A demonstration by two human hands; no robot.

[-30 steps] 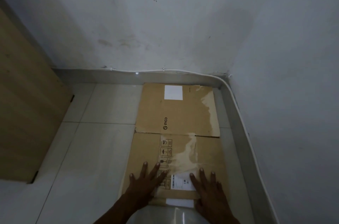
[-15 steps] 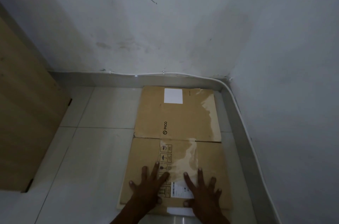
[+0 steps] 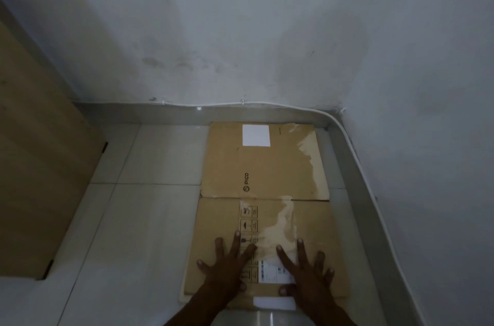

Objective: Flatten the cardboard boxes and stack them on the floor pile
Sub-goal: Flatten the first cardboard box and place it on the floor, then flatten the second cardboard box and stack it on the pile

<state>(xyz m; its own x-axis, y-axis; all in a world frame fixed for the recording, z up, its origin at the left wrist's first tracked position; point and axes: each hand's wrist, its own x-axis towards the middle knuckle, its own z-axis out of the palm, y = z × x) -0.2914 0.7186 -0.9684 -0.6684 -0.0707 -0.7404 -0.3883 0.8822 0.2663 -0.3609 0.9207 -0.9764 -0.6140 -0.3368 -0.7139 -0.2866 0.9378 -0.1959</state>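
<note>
A flattened brown cardboard box (image 3: 263, 165) lies on the tiled floor in the room's corner, with a white label, a printed logo and torn tape marks. Its near panel (image 3: 216, 221) carries handling symbols and a shipping label. Another cardboard edge shows beneath it at the near end. My left hand (image 3: 227, 269) lies flat on the near panel with fingers spread. My right hand (image 3: 307, 275) presses flat beside it, partly over the shipping label. Neither hand grips anything.
A wooden cabinet side (image 3: 40, 178) stands at the left. Grey walls meet at the far right corner, with a white cable (image 3: 358, 154) running along the skirting. Pale floor tiles (image 3: 139, 232) stretch left of the cardboard.
Both hands have slid a little forward on the near panel and spread wider. The view has shifted slightly down and nearer.
</note>
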